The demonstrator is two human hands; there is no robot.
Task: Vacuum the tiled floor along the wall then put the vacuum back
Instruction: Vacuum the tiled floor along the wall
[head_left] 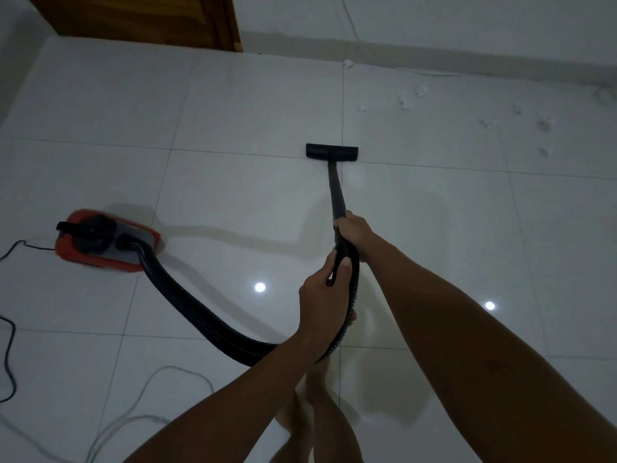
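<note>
Mid-sweep on the tiled floor (233, 105), with the wall run not yet reached. Right hand (352, 228) wrapped round the black wand (337, 192) at its lower end; left hand (322, 295) curled round the handle just behind it, where the ribbed hose (187, 302) begins. Both grasping firmly, neither slack. Black floor nozzle (332, 151) lying flat on a grout line, well short of the skirting (434, 58) at the floor's far edge. White fluff scraps (409, 96) scattered near that far edge, toward the far right corner, apart from the nozzle and seemingly unswept. Red canister vacuum (107, 240) parked toward the left edge, hose looping from it back to the hands; dark power cord (8, 345) trailing off the left edge, a pale cable (140, 389) curled across the near left tiles, another thin pale cord (350, 21) hanging down the wall.

To do this step well, probably: push forward and rightward in slow overlapping strokes, keeping the nozzle flat for suction; run its long edge parallel to the skirting for the last pass; steer clear of the hanging cord, a likely snag; leave enough hose slack to avoid dragging or tipping the canister; mind bare feet (320, 429) near the loose cable.
</note>
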